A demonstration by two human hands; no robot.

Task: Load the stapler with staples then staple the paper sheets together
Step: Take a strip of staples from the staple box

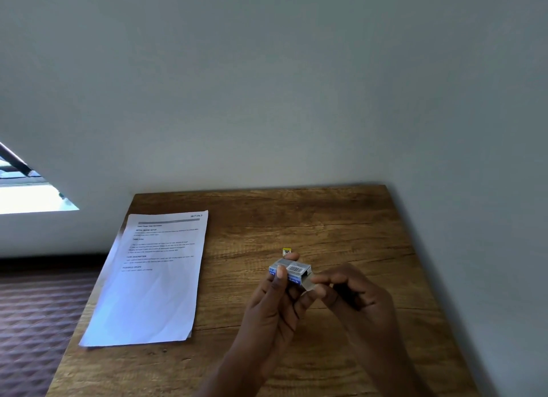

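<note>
A person's left hand (274, 301) grips a small blue-and-grey staple box (290, 270) above the middle of the tabletop (341, 218), while the right hand (353, 290) pinches the grey flap at the box's open right end. Printed paper sheets (154, 281) lie along the tabletop's left edge, well apart from both hands.

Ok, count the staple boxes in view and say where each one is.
1. The staple box is held above the wooden table, gripped by the left hand, while the right hand pinches its open end. No other shows.
</note>
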